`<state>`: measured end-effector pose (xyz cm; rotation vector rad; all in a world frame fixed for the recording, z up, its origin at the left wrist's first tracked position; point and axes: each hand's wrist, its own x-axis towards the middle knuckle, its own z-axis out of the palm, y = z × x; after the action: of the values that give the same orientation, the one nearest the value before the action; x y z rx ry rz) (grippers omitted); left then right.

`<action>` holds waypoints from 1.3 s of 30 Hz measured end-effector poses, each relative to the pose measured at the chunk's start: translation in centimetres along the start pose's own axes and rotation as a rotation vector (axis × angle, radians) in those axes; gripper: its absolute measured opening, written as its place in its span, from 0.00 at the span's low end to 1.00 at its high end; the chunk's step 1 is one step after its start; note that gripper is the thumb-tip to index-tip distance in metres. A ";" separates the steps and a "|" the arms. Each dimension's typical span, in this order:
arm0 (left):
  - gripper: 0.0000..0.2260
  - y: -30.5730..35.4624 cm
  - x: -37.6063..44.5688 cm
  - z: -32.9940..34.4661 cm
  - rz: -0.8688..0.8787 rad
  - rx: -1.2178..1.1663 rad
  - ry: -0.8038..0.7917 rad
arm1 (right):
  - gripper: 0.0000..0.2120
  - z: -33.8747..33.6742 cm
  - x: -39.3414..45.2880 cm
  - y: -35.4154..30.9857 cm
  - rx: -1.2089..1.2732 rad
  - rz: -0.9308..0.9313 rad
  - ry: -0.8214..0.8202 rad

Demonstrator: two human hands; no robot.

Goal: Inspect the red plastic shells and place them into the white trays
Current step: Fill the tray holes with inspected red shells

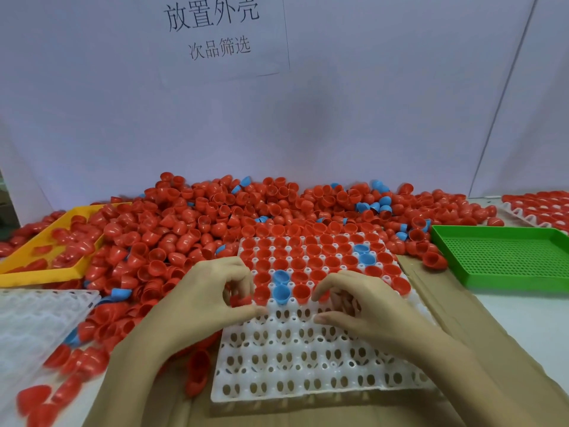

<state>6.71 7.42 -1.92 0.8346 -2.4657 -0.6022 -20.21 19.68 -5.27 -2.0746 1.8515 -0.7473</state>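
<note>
A white tray (308,359) with round pockets lies in front of me on cardboard. Its far rows hold red shells (311,251) and a few blue ones (281,292); the near rows have no shells. My left hand (209,294) hovers at the tray's left edge and pinches a red shell (241,300) between thumb and curled fingers. Over the tray's middle row my right hand (360,306) has its fingers curled round a red shell (337,295) that is mostly hidden. A big heap of loose red shells (197,223) fills the table behind and to the left.
A yellow tray (46,274) with red shells sits at far left, a second white tray (37,315) below it. A green perforated tray (505,257) stands at right, and another filled white tray (542,211) behind it. A white wall with a paper sign rises behind the heap.
</note>
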 end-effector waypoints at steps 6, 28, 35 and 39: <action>0.23 0.3 -0.5 -0.1 -0.015 -0.021 -0.141 | 0.13 0.2 0.1 0.4 0.025 0.005 0.013; 0.20 -1.3 0.2 0.3 -0.048 0.241 0.182 | 0.10 0.2 -0.1 0.8 0.085 -0.013 0.050; 0.04 -7.0 5.7 1.3 -0.298 0.072 0.477 | 0.07 0.0 0.0 0.8 0.090 -0.014 0.035; 0.09 -9.6 9.9 0.8 -0.282 0.216 0.448 | 0.07 0.0 0.1 0.8 0.080 -0.014 0.032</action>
<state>3.54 -5.73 -4.91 1.2621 -2.0400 -0.2063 -20.92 19.46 -5.66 -2.0400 1.7946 -0.8491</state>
